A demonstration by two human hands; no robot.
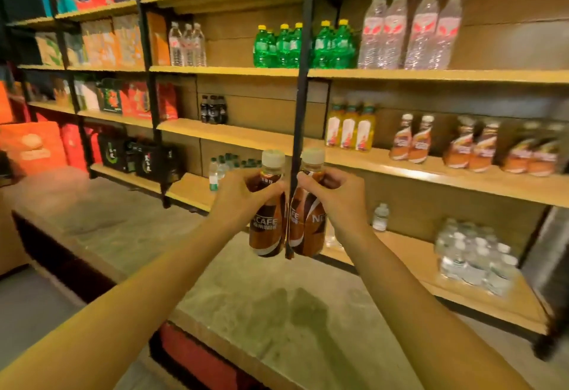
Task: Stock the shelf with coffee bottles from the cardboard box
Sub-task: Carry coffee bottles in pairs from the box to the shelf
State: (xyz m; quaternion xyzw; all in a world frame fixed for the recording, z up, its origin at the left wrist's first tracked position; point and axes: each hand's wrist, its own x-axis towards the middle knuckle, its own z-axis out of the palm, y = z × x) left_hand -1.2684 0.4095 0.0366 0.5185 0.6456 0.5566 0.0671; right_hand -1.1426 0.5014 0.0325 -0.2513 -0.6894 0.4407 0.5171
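The black upright post stands dead ahead of you, between the left coffee bottle and the right coffee bottle. Right of it the shelf is bare along its front, with juice bottles and shelved coffee bottles behind. Left of the post the board lies open beside the dark bottles.

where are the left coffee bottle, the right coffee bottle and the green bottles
left coffee bottle (266, 226): head view, its label
right coffee bottle (308, 229): head view, its label
green bottles (284, 48): head view, one bottle's body
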